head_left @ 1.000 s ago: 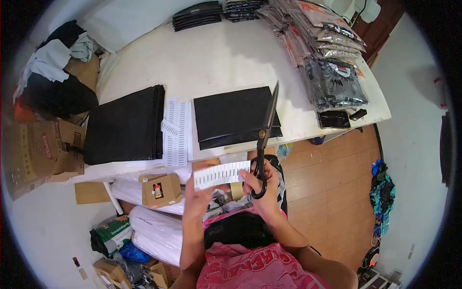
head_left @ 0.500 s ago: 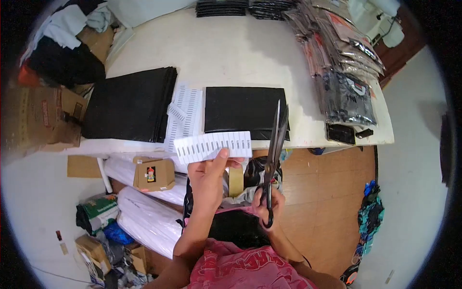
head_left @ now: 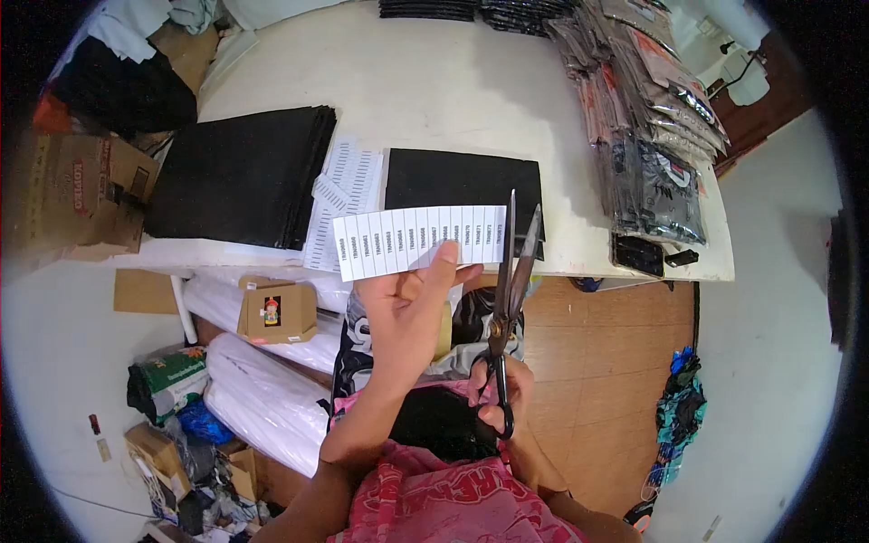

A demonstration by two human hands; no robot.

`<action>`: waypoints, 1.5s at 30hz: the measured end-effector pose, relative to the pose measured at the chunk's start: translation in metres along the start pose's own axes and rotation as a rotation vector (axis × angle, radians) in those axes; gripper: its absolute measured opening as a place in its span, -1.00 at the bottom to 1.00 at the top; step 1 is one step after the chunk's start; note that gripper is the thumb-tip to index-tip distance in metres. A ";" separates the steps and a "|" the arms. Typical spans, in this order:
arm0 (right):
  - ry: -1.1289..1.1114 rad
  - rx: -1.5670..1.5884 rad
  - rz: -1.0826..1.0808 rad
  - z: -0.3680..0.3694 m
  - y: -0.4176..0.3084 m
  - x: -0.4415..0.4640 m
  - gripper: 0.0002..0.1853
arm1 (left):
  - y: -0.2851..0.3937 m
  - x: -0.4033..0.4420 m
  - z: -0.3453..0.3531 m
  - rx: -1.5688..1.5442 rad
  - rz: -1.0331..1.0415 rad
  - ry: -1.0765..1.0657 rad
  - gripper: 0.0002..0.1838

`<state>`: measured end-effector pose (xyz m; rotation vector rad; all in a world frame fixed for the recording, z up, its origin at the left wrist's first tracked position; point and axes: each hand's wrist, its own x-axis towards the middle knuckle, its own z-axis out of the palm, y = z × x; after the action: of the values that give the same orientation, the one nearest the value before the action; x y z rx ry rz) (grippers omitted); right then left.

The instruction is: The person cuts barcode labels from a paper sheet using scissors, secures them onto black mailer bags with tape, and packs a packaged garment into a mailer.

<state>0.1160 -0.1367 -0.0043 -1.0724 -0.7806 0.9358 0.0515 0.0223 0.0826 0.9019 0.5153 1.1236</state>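
Label strip (head_left: 378,246) sits in the left hand (head_left: 403,317), pinched under the thumb and, in my view, overlapping the near edge of the white table (head_left: 407,90). In the right hand (head_left: 507,394) I see the scissors (head_left: 498,333) gripped by the handles, blades upward and parted; I can't tell whether one touches the strip's right end. Beyond, I see a black packet (head_left: 462,176) partly hidden, paper sheets (head_left: 364,176) left of it, then a black stack (head_left: 244,176). Bagged clothes (head_left: 665,185) and a phone (head_left: 637,255) lie at right.
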 end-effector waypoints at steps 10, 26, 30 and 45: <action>0.066 -0.070 0.087 0.011 -0.010 0.002 -0.33 | -0.004 -0.003 0.004 0.071 -0.054 0.065 -0.78; 0.065 -0.049 -0.040 0.014 -0.007 -0.002 -0.44 | -0.002 -0.013 0.004 0.096 0.045 0.040 -0.79; 0.080 -0.048 -0.038 0.016 -0.006 -0.001 -0.45 | 0.001 -0.011 0.007 0.042 0.016 0.082 -0.85; 0.058 -0.146 0.039 0.015 -0.008 -0.001 -0.43 | -0.004 -0.010 -0.001 0.111 0.061 0.053 -0.80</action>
<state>0.1038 -0.1335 0.0074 -1.2402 -0.7921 0.8869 0.0488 0.0125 0.0777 0.9910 0.6021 1.1858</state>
